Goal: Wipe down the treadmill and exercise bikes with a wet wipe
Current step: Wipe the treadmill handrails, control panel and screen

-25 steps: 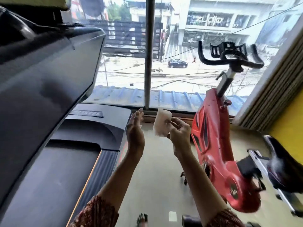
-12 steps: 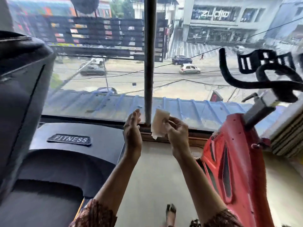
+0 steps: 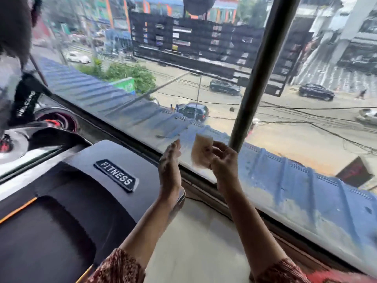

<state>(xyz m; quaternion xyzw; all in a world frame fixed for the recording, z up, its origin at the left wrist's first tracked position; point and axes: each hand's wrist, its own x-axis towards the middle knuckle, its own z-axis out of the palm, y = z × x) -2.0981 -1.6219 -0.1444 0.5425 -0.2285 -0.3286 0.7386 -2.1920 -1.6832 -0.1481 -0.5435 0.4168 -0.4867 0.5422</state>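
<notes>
Wipe [image 3: 201, 152] held up just right of treadmill [image 3: 81, 190].
Treadmill badge [image 3: 115, 175] reads "FITNESS"; left hand [image 3: 170, 170] flat, fingers straight, together, holding nothing; right hand [image 3: 224, 162] pinches wipe upright before window [image 3: 285, 123]; best opened fully, then pressed flat on the hood; far-left strap [image 3: 26, 105] lettering seemingly too blurred to read.

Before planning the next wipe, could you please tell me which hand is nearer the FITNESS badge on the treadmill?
Left. The left hand is open just right of the FITNESS badge; the right hand, pinching the wet wipe, is farther right, beyond the left hand.
</notes>
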